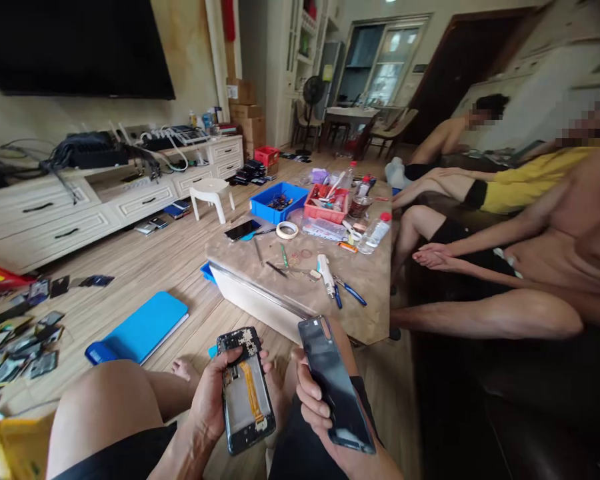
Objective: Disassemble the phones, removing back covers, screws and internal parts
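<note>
- left hand (213, 400) wraps the opened phone (247, 393) from its left edge, thumb hooked over the top, fingers curled behind, down in the lap.
- right hand (313, 403) has the back cover (336, 385) just beside it, fingertips pinching its left edge, glossy side up.
- phone looks light but delicate: an orange flex ribbon (251, 393) lies bare, so hold by the frame edges.
- cover looks thin, slick and bendy; grip both long edges.
- no brand or writing readable on either piece.
- low table (370, 313) ahead carries tape (287, 230), pliers (347, 291) and a blue tray (279, 202).
</note>
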A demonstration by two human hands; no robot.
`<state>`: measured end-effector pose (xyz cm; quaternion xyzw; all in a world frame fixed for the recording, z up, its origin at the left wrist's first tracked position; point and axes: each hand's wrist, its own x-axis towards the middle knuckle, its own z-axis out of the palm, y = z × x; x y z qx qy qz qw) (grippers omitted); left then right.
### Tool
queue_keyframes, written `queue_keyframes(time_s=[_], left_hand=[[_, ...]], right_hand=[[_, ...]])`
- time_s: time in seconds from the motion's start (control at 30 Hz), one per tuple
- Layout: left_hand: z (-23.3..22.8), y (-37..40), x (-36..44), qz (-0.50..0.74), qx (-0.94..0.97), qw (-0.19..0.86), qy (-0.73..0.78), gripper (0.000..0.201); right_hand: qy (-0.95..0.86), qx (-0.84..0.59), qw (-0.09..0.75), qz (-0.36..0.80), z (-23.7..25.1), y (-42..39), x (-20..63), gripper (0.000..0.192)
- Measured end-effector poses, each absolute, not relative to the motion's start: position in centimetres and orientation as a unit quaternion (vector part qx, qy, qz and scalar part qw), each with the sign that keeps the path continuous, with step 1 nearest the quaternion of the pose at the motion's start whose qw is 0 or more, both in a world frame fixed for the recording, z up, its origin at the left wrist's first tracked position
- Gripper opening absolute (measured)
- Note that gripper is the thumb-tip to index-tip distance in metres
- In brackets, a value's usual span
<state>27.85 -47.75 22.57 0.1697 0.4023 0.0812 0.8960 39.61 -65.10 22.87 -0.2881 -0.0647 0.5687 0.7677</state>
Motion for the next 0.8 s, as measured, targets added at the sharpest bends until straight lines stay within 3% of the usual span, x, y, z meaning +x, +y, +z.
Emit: queue_keyframes(time_s=[0.2,0.4,0.57,0.8], left_hand=[[22.9,-45.4,36.8,0.052,0.33,0.876,0.348,0.032],[20.1,-43.6,45.1,0.089,0.445,0.813,0.365,0.005],[18.5,-42.9,49.4,0.128,0.61,0.711,0.325,0.022],[19.1,-41.4,52.4,0.093,0.858,0.411,0.292,0.058]], right_hand=[[0.044,-0.573,0.779,0.251,24.1,-71.0,40.2,0.041],[0.058,-0.636,0.754,0.154,23.6,-74.3,39.5,0.047],[0.095,-0.652,0.737,0.151,21.8,-74.5,37.9,0.042],[0.115,-0.665,0.73,0.111,20.9,-74.7,37.3,0.043]])
